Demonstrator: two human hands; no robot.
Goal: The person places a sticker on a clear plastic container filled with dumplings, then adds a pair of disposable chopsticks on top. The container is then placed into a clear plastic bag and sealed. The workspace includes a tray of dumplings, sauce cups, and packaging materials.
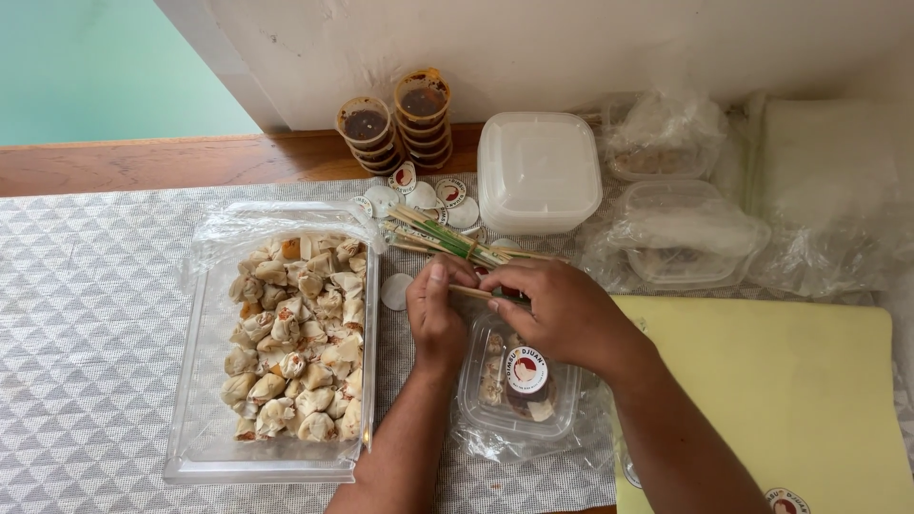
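While hands pinched: grey-patterned cloth [86, 314], wooden ledge [143, 162], white wall [571, 38].

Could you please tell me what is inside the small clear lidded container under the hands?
The small container shows a few pale dumplings through its stickered lid; the right hand and the sticker hide the rest.

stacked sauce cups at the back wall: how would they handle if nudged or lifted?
The two stacks of sauce cups stand tall and narrow, so a sideways nudge would probably tip them. The dark sauce inside likely makes them top-heavy. The thin clear plastic looks smooth, so probably slippery and easily squeezed.
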